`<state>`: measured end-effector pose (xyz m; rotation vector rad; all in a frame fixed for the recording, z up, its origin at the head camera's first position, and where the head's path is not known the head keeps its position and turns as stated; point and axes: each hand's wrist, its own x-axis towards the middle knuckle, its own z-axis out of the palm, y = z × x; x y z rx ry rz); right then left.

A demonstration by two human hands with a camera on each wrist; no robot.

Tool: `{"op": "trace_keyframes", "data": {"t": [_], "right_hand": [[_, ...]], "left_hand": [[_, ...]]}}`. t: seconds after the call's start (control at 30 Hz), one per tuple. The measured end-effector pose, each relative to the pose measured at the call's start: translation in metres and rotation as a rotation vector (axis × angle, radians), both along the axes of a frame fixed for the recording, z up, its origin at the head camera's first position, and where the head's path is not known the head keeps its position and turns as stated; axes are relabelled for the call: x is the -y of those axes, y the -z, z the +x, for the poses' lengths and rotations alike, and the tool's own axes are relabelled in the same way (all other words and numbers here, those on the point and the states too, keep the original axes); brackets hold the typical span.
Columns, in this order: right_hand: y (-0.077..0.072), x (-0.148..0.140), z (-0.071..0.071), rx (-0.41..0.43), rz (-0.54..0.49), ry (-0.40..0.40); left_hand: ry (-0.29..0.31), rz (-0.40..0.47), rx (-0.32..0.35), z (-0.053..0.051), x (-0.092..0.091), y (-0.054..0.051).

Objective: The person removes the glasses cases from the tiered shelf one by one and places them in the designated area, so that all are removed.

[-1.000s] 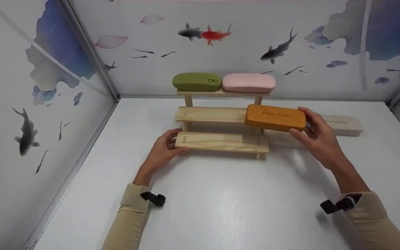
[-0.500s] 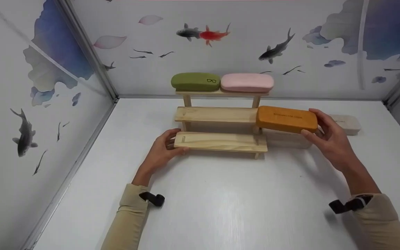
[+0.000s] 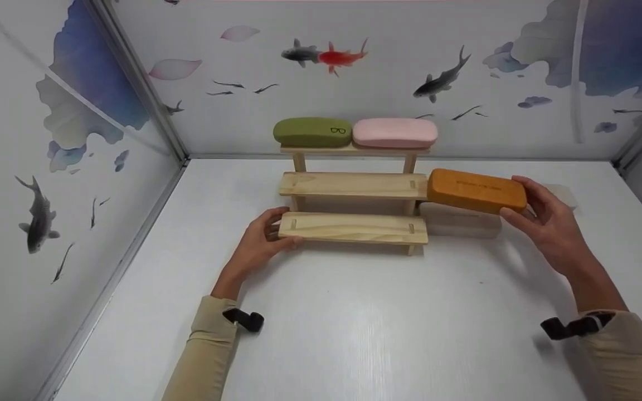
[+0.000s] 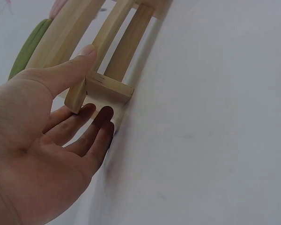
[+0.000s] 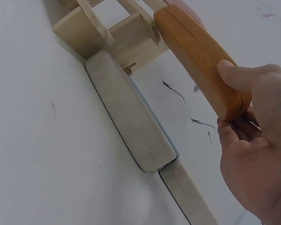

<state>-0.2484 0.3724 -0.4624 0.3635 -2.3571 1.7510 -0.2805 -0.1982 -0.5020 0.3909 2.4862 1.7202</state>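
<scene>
My right hand grips an orange glasses case by its right end, thumb in front. The case is raised off the table, its left end beside the middle tier of a three-tier wooden shelf. In the right wrist view the orange case tilts above a pale case. My left hand holds the left end of the shelf's lowest tier. The left wrist view shows the thumb on the board's edge and the fingers curled beneath. A green glasses case and a pink one sit on the top tier.
Two pale glasses cases lie end to end on the white table: one pale case right beside the shelf, the other pale case farther right. A wall painted with fish stands behind, another along the left.
My right hand has carried the orange case to the right, from in front of the middle tier to just past its right end. The left hand stays on the shelf.
</scene>
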Motion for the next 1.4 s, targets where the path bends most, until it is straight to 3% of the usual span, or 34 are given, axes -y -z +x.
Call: {"op": "trace_keyframes", "data": {"t": [0.23, 0.77, 1.0, 1.07, 1.23, 1.4], "right_hand": [[0.006, -0.016, 0.0, -0.001, 0.095, 0.036], [0.03, -0.043, 0.001, 0.058, 0.164, 0.057], [0.032, -0.056, 0.003, 0.058, 0.16, 0.063], [0.032, -0.06, 0.004, 0.058, 0.12, 0.056], [0.035, -0.07, 0.006, 0.074, -0.102, 0.001], [0.037, -0.08, 0.006, 0.087, -0.146, 0.021]], "left_hand": [[0.002, 0.009, 0.003, 0.0, -0.001, 0.001], [0.001, 0.012, 0.007, 0.002, 0.0, 0.001], [-0.004, 0.009, 0.009, 0.0, -0.001, 0.001], [-0.007, 0.006, 0.012, 0.0, -0.001, 0.001], [0.0, 0.008, 0.013, 0.001, -0.001, 0.001], [-0.002, 0.006, 0.02, 0.0, 0.0, 0.001]]}}
